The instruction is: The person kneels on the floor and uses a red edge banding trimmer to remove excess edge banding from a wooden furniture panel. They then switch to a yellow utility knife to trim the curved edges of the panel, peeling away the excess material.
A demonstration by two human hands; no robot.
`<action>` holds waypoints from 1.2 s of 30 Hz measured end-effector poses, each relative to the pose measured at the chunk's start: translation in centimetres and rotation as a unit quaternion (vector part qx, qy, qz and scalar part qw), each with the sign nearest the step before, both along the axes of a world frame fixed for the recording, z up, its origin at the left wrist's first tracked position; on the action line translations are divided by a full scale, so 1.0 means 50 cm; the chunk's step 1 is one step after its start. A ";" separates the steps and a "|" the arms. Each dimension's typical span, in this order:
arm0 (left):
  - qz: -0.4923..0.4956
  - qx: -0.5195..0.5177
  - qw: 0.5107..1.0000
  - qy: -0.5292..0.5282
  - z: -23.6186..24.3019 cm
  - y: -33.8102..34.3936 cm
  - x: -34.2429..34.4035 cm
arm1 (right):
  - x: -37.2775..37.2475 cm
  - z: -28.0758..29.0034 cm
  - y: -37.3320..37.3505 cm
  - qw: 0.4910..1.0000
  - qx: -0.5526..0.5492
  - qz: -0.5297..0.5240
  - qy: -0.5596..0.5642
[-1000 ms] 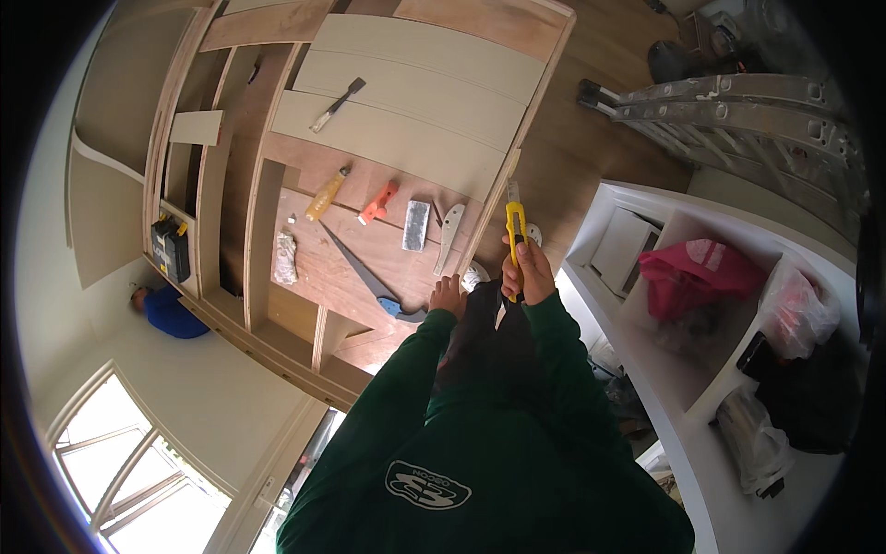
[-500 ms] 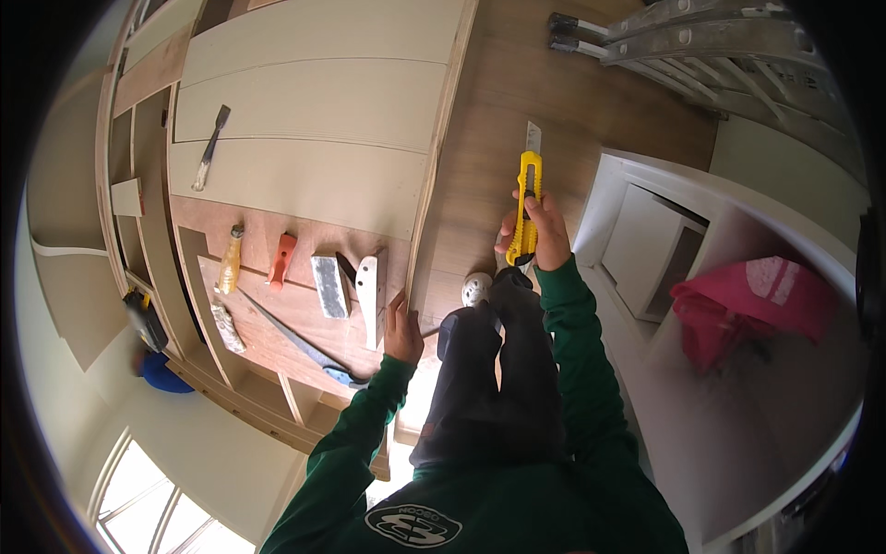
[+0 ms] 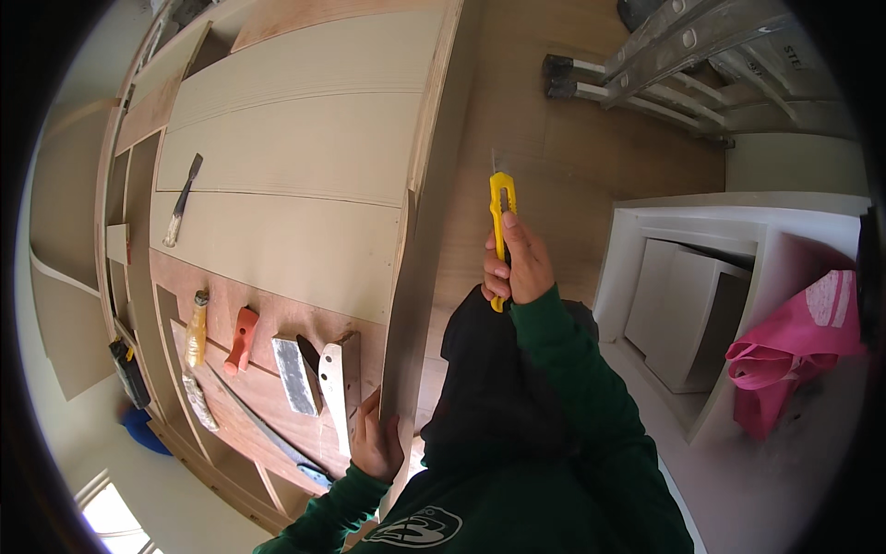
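Note:
My right hand [image 3: 521,263] is closed round a yellow utility knife [image 3: 501,194], its thumb along the slider. The blade is out and points away from me; it looks faint against the floor. My left hand [image 3: 377,448] is at the near end of the cabinet's right side, fingers bent over a thin wooden edge strip [image 3: 403,305] with the thumb on its outer face. Right beside these fingers lies a white-handled saw [image 3: 340,388], and next to it a grey sanding block [image 3: 297,374]. The knife is over the floor, apart from the strip.
On the wooden cabinet [image 3: 295,157] lie an orange-handled tool [image 3: 242,340], a yellow-handled tool [image 3: 197,330], a long blade [image 3: 258,420] and a chisel [image 3: 183,198]. A ladder [image 3: 683,55] is at the far right. A white cabinet [image 3: 678,300] with pink cloth [image 3: 784,346] stands at right.
My view has shifted and I have bent lower and closer. The knife has tilted a little and come nearer me. My left fingers now curl over the edge strip.

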State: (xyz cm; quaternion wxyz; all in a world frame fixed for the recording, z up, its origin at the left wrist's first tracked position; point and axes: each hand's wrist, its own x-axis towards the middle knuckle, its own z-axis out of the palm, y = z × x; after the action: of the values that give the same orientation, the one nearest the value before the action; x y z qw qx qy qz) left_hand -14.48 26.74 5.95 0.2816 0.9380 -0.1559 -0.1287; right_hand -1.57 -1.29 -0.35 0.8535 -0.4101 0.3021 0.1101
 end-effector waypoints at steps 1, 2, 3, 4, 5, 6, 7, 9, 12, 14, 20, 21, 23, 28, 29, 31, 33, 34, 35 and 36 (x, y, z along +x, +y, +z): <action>0.002 -0.002 1.000 0.005 0.000 0.002 -0.003 | -0.001 -0.003 -0.002 1.000 -0.012 0.006 -0.023; 0.000 -0.011 1.000 0.001 0.000 0.003 -0.005 | -0.004 -0.005 -0.004 0.999 -0.021 0.017 -0.039; -0.001 0.001 1.000 -0.009 0.001 0.003 -0.008 | -0.007 -0.006 -0.006 0.996 0.007 0.010 -0.086; 0.005 -0.006 1.000 -0.010 0.001 0.003 -0.009 | -0.010 -0.006 -0.008 0.991 0.038 0.010 -0.126; 0.005 -0.009 1.000 -0.011 0.002 0.003 -0.012 | -0.017 -0.003 -0.006 0.989 0.054 -0.001 -0.139; 0.016 -0.012 1.000 -0.005 0.003 0.002 -0.014 | -0.029 0.002 0.001 0.985 0.041 0.008 -0.166; 0.016 -0.008 1.000 0.000 0.004 0.001 -0.016 | -0.045 0.010 0.011 0.986 0.014 0.007 -0.167; 0.032 -0.009 0.999 -0.002 0.004 0.000 -0.019 | -0.067 0.030 0.028 0.981 -0.026 0.025 -0.191; 0.017 -0.015 0.999 -0.026 0.002 -0.001 -0.020 | -0.114 0.073 0.060 0.975 -0.030 0.048 -0.213; 0.020 -0.006 0.999 -0.034 0.001 -0.002 -0.022 | -0.142 0.102 0.070 0.981 -0.006 0.046 -0.191; 0.029 -0.009 0.999 -0.023 0.003 -0.007 -0.025 | -0.187 0.153 0.089 0.975 -0.048 0.061 -0.209; 0.026 -0.008 0.999 -0.024 0.003 -0.007 -0.024 | -0.188 0.155 0.089 0.977 -0.054 0.051 -0.202; 0.026 -0.006 0.999 -0.031 0.003 -0.006 -0.022 | -0.184 0.154 0.087 0.979 -0.048 0.031 -0.193; 0.023 -0.019 0.999 -0.035 -0.003 -0.003 -0.020 | -0.182 0.149 0.075 0.981 -0.061 0.035 -0.184; 0.023 -0.009 0.999 -0.036 -0.005 -0.003 -0.021 | -0.182 0.148 0.073 0.981 -0.064 0.036 -0.179; 0.024 -0.007 0.999 -0.040 -0.006 -0.002 -0.023 | -0.187 0.145 0.073 0.981 -0.065 0.048 -0.176; 0.024 -0.009 0.999 -0.048 -0.005 -0.001 -0.024 | -0.190 0.140 0.072 0.983 -0.055 0.039 -0.174; 0.027 -0.011 0.998 -0.049 -0.005 -0.001 -0.024 | -0.190 0.136 0.072 0.983 -0.049 0.035 -0.173; 0.027 -0.009 0.998 -0.048 -0.003 0.000 -0.025 | -0.191 0.134 0.074 0.983 -0.042 0.033 -0.173; 0.029 -0.009 0.999 -0.044 -0.003 -0.001 -0.025 | -0.192 0.132 0.075 0.984 -0.035 0.031 -0.174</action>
State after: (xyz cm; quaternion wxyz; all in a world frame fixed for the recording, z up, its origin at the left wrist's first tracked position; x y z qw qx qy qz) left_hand -15.73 26.69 5.82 0.2868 0.9442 -0.1420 -0.0780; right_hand -11.19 2.46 6.25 0.8741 -0.4621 0.1401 0.0525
